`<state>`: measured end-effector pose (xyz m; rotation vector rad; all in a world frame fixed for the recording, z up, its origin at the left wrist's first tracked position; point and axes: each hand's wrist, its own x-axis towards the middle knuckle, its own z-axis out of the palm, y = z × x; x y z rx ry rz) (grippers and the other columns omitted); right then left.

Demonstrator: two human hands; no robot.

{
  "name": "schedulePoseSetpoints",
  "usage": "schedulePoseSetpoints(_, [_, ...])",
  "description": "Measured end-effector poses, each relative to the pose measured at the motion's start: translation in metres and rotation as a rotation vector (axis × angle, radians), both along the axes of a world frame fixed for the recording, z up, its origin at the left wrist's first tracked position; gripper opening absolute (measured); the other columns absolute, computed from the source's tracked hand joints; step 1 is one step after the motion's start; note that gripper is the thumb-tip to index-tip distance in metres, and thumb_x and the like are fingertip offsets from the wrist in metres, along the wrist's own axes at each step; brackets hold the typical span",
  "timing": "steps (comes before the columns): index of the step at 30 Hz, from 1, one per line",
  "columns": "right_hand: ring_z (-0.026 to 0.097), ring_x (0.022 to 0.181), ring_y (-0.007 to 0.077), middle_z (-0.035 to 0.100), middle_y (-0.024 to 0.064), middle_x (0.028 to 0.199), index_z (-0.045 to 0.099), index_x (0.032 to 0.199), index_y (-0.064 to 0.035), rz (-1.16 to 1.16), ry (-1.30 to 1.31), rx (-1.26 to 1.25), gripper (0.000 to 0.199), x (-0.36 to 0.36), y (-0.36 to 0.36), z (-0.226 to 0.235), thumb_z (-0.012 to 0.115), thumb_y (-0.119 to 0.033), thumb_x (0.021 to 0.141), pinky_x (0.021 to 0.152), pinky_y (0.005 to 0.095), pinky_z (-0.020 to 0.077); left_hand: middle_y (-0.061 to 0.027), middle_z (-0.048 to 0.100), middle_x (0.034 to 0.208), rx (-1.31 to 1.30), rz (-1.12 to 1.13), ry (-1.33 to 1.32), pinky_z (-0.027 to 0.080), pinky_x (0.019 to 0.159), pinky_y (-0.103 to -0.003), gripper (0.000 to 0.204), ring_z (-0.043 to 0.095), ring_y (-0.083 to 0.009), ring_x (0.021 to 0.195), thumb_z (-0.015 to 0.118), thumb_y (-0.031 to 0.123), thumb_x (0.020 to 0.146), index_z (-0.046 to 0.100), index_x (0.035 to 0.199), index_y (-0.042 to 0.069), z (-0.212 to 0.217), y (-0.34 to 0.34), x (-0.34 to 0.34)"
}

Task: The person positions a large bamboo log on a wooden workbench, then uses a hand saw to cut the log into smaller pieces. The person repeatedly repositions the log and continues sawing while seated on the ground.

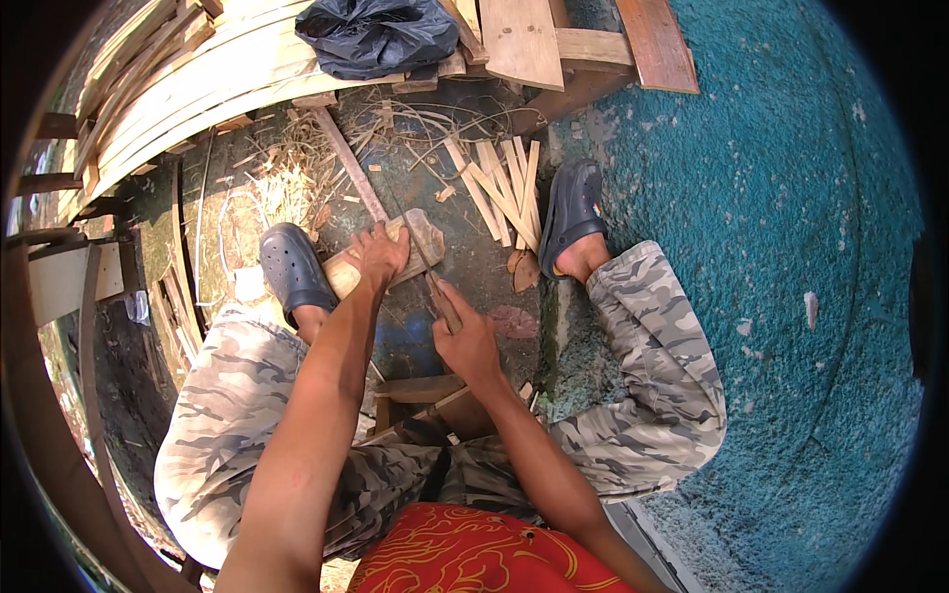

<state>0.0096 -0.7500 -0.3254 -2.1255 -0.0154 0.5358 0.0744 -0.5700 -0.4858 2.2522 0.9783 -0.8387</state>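
My left hand [379,252] presses down on a pale wooden block [422,237], its fingers curled over the top near the block's middle. The block lies slantwise on the ground between my feet. My right hand [467,336] is closed round the wooden handle [447,312] of a long-bladed tool. Its thin dark blade [413,219], seen nearly edge-on, runs away from me across the block's right part; whether it is a saw or a knife I cannot tell. A long narrow wooden strip [348,158] reaches from the far side toward the block.
Several thin sticks [504,188] lie beside my right shoe [573,203]. Shavings [292,183] are heaped beyond my left shoe [295,267]. A black plastic bag [378,38] rests on planks [237,69] at the far side. A rough blue surface [791,247] spans the right.
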Motion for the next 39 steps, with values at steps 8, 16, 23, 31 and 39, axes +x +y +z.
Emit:
schedulePoseSetpoints(8, [0.068,0.084,0.0481,0.068,0.0308,0.091,0.056,0.143,-0.0115,0.008,0.036,-0.015,0.058,-0.04,-0.028,0.058,0.063,-0.009,0.085,0.072,0.0502,0.0555,-0.0179,0.061,0.138,0.163,-0.129,-0.209,0.025,0.118,-0.049,0.068,0.047,-0.0317,0.138,0.046,0.059,0.092,0.061,0.138,0.011,0.002,0.002,-0.005])
schedulePoseSetpoints(16, [0.068,0.095,0.0459,0.07,0.0285,0.1,0.056,0.143,-0.0076,0.049,-0.006,0.007,0.057,0.0,-0.004,0.021,0.063,-0.006,0.086,0.074,0.0415,0.0566,-0.0151,0.066,0.131,0.192,-0.07,-0.279,0.027,0.116,-0.045,0.063,0.055,-0.0304,0.13,0.049,0.058,0.091,0.066,0.132,0.013,-0.009,0.001,-0.006])
schedulePoseSetpoints(23, [0.067,0.097,0.0476,0.068,0.0289,0.105,0.054,0.145,-0.0116,0.009,0.142,-0.014,0.061,-0.032,-0.015,0.037,0.063,-0.009,0.084,0.08,0.0468,0.0557,-0.0144,0.065,0.132,0.189,-0.049,-0.307,0.028,0.115,-0.046,0.061,0.054,-0.0302,0.13,0.051,0.057,0.091,0.067,0.132,0.014,-0.01,0.002,-0.007])
schedulePoseSetpoints(31, [0.071,0.096,0.0423,0.07,0.0277,0.112,0.059,0.14,-0.0072,0.017,-0.067,0.007,0.056,0.019,0.02,-0.031,0.063,-0.006,0.084,0.078,0.0401,0.0568,-0.0129,0.065,0.132,0.181,-0.075,-0.27,0.029,0.113,-0.048,0.063,0.054,-0.0296,0.13,0.049,0.058,0.092,0.066,0.134,0.014,-0.005,0.005,-0.003])
schedulePoseSetpoints(39, [0.073,0.097,0.0392,0.071,0.0271,0.11,0.059,0.14,-0.0055,0.007,0.032,-0.031,0.055,-0.019,-0.001,0.008,0.063,-0.005,0.085,0.079,0.0384,0.056,-0.0135,0.065,0.134,0.168,-0.071,-0.285,0.03,0.112,-0.049,0.063,0.054,-0.0298,0.13,0.049,0.059,0.092,0.067,0.132,0.014,-0.007,0.005,-0.005])
